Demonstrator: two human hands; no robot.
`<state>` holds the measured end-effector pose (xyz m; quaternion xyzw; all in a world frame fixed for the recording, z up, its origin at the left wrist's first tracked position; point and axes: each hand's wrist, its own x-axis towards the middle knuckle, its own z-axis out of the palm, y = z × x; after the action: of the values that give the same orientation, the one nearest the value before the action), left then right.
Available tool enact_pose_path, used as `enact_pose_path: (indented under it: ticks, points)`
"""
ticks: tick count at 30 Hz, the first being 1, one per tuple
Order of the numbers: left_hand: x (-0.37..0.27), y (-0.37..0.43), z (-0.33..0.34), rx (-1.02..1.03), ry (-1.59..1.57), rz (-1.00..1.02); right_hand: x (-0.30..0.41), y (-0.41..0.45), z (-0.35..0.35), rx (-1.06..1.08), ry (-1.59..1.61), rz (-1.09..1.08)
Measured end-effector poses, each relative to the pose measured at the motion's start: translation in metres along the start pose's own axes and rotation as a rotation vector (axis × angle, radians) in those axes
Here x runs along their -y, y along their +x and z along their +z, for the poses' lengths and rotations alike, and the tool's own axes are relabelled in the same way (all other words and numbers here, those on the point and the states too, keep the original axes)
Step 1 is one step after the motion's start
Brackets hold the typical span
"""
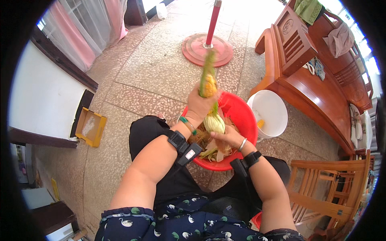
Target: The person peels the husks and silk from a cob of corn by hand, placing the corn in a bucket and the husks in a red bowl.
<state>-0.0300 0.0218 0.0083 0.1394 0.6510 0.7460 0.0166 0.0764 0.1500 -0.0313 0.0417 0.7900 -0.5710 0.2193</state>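
An ear of corn (210,85) is held over a red plastic basin (245,116), its yellow kernels partly bare and a green husk strip standing up past the tip. My left hand (199,104) is wrapped around its middle. Lower down, my right hand (230,138) grips the pale husk (214,123) at the stem end. The upper part of the ear is blurred. Peeled husks and corn silk (200,137) lie in the basin below both hands. To the right stands a white bucket (271,111), with a yellow ear of corn (261,123) partly showing inside.
A red pole on a round base (193,49) stands ahead on the terrazzo floor. At the right are a wooden bench (319,102) and a wooden chair (325,195). A yellow cardboard box (98,132) lies on the left by the wall. My knees flank the basin.
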Motion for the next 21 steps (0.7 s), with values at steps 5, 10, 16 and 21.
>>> enact_pose_path:
  ticks: [5,10,16,21]
  points:
    - [-0.001,-0.021,0.016,0.132,0.218,0.115,-0.003,0.013,-0.004,0.165,0.952,0.16]
    - [0.002,-0.02,0.02,0.111,0.184,0.108,0.008,0.017,0.011,-0.049,0.638,0.182]
    - [0.012,0.008,0.005,-0.048,-0.128,-0.256,0.009,0.008,0.021,-0.366,-0.209,-0.119]
    - [0.012,0.01,-0.001,0.004,-0.256,-0.366,0.004,-0.001,0.026,-0.398,-0.462,-0.365]
